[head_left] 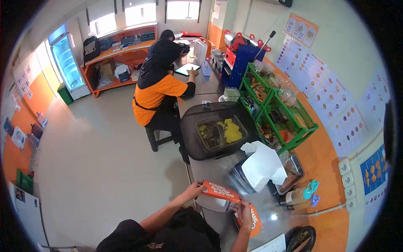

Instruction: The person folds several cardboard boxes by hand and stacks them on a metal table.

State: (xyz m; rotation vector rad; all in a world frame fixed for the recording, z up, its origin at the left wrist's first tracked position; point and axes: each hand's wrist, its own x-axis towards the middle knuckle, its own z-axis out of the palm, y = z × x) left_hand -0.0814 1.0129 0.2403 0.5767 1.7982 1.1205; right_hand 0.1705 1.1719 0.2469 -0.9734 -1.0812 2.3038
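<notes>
An orange box flap or sleeve with white "MANG KATSU" lettering point(221, 191) is held near the front edge of the steel counter point(268, 206). My left hand point(194, 190) grips its left end. At its right end, my right hand point(243, 212) has its fingers around the edge. A second orange printed piece point(255, 220) lies beside my right hand, partly hidden by it. Beyond them is a stack of black trays point(240, 174) with an unfolded white box point(262, 164) on top.
A black tray point(191, 145) holds a clear container of yellow food point(231, 131). Green baskets point(268, 105) stand against the wall. Sauce bottles point(296, 196) and a dark pan point(308, 237) are at the right. A person in orange point(157, 98) sits farther along, touching a tablet point(187, 69).
</notes>
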